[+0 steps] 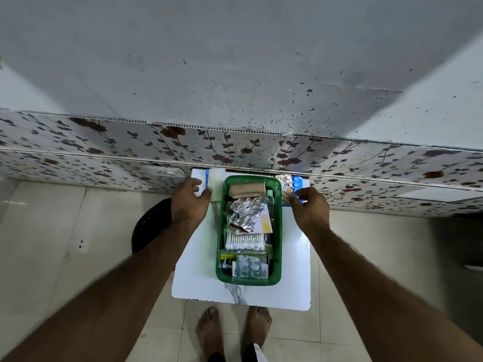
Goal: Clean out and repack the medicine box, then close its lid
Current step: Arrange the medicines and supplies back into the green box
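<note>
Both grips were busy: the left hand (189,198) pinched the edge of a white sheet (197,178) at the far left, while the right hand (311,207) grasped blister packs (286,188) at the far right. Between them the green medicine box (277,246) sat open on the white worktop (193,278), crammed with a tan bandage roll (247,190), crumpled foil strips (245,211), cotton swabs (244,241) and a clear pill strip (248,266). Its far corners lay just beside each hand.

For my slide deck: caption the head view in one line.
Both hands reach beside an open green medicine box packed with blister packs and cotton swabs.
</note>
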